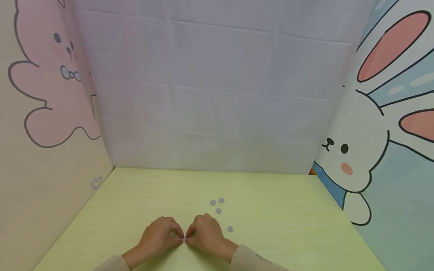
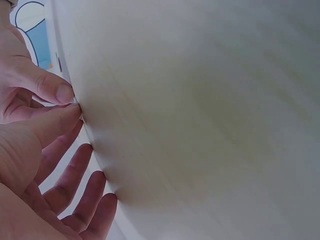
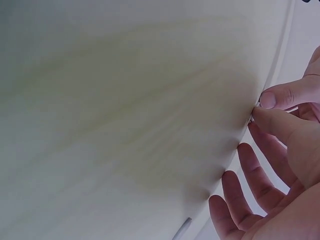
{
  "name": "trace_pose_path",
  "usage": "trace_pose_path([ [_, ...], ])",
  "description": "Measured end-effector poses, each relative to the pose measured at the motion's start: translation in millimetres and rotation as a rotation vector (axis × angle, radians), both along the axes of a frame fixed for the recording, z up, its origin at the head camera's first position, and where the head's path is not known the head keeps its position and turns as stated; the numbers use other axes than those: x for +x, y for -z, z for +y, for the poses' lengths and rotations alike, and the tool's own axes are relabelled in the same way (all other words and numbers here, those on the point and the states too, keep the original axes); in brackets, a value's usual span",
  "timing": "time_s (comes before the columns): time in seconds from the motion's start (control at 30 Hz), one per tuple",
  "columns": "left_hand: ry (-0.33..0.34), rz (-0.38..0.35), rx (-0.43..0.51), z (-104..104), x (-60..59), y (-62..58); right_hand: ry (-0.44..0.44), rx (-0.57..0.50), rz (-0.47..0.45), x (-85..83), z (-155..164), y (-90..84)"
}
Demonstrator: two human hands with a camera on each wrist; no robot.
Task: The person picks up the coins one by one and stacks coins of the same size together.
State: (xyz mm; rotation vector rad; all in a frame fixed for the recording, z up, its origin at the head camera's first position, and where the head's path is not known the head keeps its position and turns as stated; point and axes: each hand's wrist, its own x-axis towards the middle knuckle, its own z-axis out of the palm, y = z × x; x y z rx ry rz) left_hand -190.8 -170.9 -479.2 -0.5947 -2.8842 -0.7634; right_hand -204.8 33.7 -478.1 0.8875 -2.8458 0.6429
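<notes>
My left hand and right hand meet low in the head view, just above the pale yellow-green tabletop. Between their fingertips is a small, flat grey disc, coin-like and mostly covered. The left thumb and forefinger pinch it from one side, the right thumb and forefinger from the other. In the left wrist view, the left hand's other fingers touch the table with their tips. The right hand's other fingers rest likewise in the right wrist view.
Beyond the right hand lie three similar grey discs in a loose cluster, one of them the nearest disc. A single disc lies beside the right hand. A white back wall and printed side panels enclose the tabletop.
</notes>
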Motion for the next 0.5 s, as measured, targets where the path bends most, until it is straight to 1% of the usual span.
trace_pose_path([
  [0.23,-0.008,-0.001,-0.006,-1.7,-0.6,0.4,0.010,0.006,-0.001,1.0,-2.4,-2.0],
  [0.5,-0.005,-0.013,0.008,-2.0,-1.0,1.6,0.015,0.004,-0.006,0.3,-2.0,-1.4],
])
